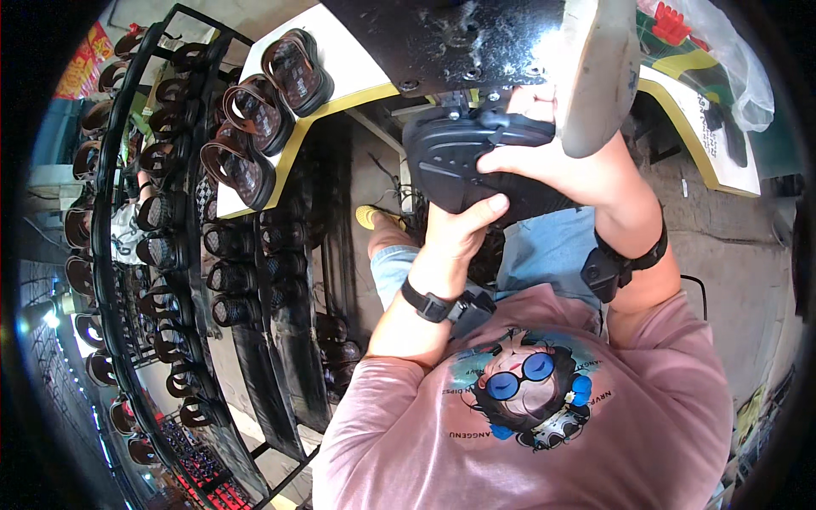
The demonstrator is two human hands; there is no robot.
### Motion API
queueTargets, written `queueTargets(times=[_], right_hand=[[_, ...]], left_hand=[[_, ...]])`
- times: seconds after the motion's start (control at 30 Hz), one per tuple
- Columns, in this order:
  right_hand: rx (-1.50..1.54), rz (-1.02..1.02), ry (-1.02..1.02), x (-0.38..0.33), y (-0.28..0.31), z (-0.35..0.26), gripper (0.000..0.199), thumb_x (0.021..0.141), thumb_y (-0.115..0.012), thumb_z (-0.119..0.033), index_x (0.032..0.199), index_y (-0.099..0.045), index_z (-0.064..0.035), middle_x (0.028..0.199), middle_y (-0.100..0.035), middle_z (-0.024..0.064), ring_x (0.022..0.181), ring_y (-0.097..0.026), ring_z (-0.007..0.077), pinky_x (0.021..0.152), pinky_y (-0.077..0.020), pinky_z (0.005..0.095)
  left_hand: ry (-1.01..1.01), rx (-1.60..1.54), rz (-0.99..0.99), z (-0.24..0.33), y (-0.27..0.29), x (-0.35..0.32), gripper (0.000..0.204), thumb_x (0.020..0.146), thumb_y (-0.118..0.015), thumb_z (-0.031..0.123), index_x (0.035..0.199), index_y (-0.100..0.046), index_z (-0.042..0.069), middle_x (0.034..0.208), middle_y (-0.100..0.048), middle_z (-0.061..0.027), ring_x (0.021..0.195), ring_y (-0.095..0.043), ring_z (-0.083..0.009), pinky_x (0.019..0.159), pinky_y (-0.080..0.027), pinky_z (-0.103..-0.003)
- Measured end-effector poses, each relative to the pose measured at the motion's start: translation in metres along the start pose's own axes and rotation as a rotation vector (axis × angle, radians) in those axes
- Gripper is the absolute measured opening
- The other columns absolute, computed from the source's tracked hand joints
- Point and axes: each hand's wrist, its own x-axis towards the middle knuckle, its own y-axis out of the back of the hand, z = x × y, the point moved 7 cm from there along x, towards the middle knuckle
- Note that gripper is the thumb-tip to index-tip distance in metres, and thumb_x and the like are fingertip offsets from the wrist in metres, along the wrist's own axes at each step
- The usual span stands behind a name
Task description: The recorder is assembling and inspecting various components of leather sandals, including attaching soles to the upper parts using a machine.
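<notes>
Both my hands are closed round a black shoe [446, 166] under the dark metal head of a machine [459, 42]. My left hand [459, 229] grips its near lower side, with the thumb on the surface and the fingers hidden beneath. My right hand [544, 166] holds the right side, its thumb lying across the shoe. A few right fingers show behind it, beside the machine's pale rounded part [599, 76]. The shoe's upper edge sits close to the small metal parts under the machine head; I cannot tell whether they touch.
Brown sandals [297, 72] stand on the white, yellow-edged table [353, 72] at left. A black rack [127, 110] with several rows of footwear fills the far left. Clear plastic wrapping [735, 55] lies at the upper right. A person [127, 229] shows behind the rack.
</notes>
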Motion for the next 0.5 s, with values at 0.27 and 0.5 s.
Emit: queueTargets(times=[0.27,0.5], right_hand=[[0.042,-0.249,0.895,-0.125,-0.082,-0.017,0.039,0.062,-0.081,-0.03,0.084,-0.058,-0.0078,0.08,-0.056,0.008,0.074,-0.056,0.0284,0.066,-0.0433,0.0389],[1.361,-0.012,-0.109,-0.09,-0.034,0.091,0.059,0.069,-0.075,-0.016,0.121,-0.051,0.0004,0.118,-0.055,0.0062,0.11,-0.05,0.02,0.092,-0.0427,0.0343]], left_hand=[[-0.178,-0.351,0.141,0.013,0.016,-0.016,0.048,0.079,-0.064,0.008,0.125,-0.049,0.003,0.123,-0.055,-0.0123,0.115,-0.051,-0.0294,0.104,-0.035,-0.048],[-0.127,-0.628,0.146,0.009,0.014,-0.015,0.044,0.082,-0.063,0.007,0.122,-0.049,0.001,0.122,-0.055,-0.0126,0.114,-0.052,-0.0283,0.1,-0.041,-0.046]])
